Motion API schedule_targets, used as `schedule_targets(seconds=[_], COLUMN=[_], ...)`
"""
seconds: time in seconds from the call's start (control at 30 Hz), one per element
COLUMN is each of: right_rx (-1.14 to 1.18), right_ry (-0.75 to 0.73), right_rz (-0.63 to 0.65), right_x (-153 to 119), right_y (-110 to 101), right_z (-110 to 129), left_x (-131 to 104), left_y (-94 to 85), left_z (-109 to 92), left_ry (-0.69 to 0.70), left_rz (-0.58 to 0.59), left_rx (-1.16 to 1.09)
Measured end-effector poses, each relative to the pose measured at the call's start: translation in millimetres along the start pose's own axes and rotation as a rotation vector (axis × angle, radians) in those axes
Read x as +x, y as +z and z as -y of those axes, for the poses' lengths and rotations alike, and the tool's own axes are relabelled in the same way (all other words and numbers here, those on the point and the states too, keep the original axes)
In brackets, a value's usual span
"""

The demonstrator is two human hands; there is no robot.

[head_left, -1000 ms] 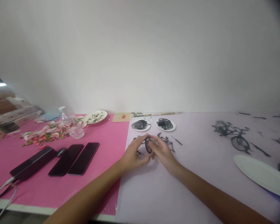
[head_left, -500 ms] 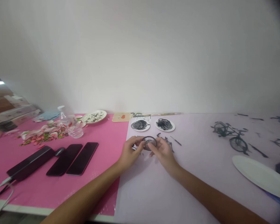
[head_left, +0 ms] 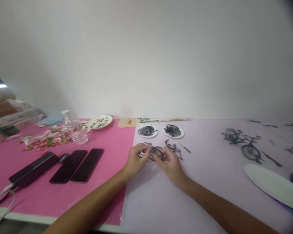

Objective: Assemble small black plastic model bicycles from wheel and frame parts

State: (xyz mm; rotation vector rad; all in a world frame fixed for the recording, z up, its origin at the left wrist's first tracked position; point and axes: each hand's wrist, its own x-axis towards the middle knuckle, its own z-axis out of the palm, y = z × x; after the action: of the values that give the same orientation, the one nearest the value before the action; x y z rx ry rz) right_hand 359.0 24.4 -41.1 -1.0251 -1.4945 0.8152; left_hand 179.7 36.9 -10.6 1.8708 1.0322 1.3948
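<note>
A small black spoked wheel (head_left: 157,152) is held between my two hands, just above the pale sheet. My left hand (head_left: 138,160) pinches its left side with thumb and fingers. On the right side, my right hand (head_left: 170,162) grips the rim, its thumb lying across the spokes. Behind my right hand lies a black toy bicycle frame (head_left: 173,148), with a small screwdriver (head_left: 185,148) beside it. Other small parts near my left fingers are partly hidden. Farther back, one white plate (head_left: 147,136) bears black wheels and another plate (head_left: 182,134) bears a heap of black parts.
An assembled toy bicycle (head_left: 244,143) stands at right, near a white oval plate (head_left: 271,185). On the pink cover at left lie two phones (head_left: 87,165), a black power strip-like box (head_left: 34,169), a clear bottle (head_left: 68,122) and scattered pink and green pieces (head_left: 48,138).
The wheel has turned in my fingers and now shows more edge-on. Both hands stay in nearly the same place, and the view has shifted slightly.
</note>
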Motion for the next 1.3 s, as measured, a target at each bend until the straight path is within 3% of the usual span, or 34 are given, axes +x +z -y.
schedule_targets(seconds=[0.27, 1.3], right_rx=[-0.061, -0.067], right_ry=[-0.060, -0.034], right_rz=[0.016, 0.047], right_x=[-0.5, -1.2], right_y=[0.8, 1.1], right_z=[-0.6, 0.5], left_x=[-0.9, -0.8], left_y=[-0.2, 0.6], left_z=[-1.4, -2.1], left_ry=[-0.015, -0.033], left_rz=[0.012, 0.053], left_rx=[-0.011, -0.048])
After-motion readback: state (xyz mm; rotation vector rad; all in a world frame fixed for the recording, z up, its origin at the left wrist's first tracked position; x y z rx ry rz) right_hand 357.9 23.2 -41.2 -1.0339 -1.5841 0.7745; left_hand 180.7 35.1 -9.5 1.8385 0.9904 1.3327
